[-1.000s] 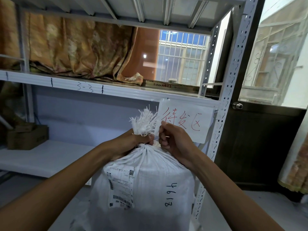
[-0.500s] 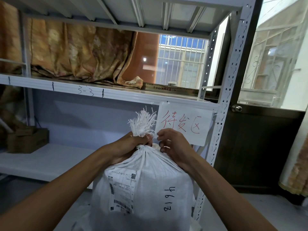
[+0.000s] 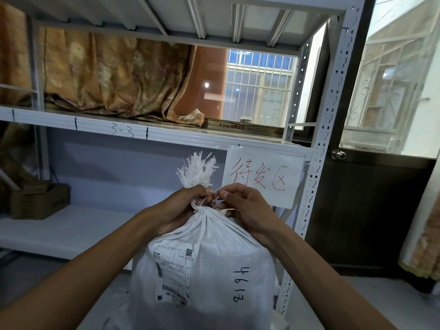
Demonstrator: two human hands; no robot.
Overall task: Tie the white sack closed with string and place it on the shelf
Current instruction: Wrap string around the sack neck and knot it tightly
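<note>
- Far left, I see a brown cardboard box [image 3: 39, 201] sitting on the lower board of the white metal shelf [image 3: 71, 234], close to the left upright.
- Above it, on the middle board, a rumpled orange-gold patterned cloth [image 3: 114, 79] lies in folds; the board's front edge carries "3-3" in black marker between two short strokes.
- My left hand [image 3: 183, 208] is closed tight around the gathered neck of the white woven plastic sack [image 3: 214, 270], just under its frayed tuft, which sticks up above my fist.
- Thin white string [image 3: 215, 198] crosses between my two hands right at the neck; I cannot tell whether a knot is formed.
- The sack stands upright in front of the shelf, below my hands, not on any board. I cannot see what it rests on. It bears a printed shipping label with a barcode on the left face and "4613" in black marker on the right.
- My right hand [image 3: 245, 208] pinches the string between thumb and forefinger, the other fingers curled against the sack's neck.
- Behind my right hand, a white paper sign [image 3: 269, 175] with red handwritten characters hangs on the shelf's front edge by the perforated right upright.
- Far right is a dark door [image 3: 371, 210] with a round metal knob.
</note>
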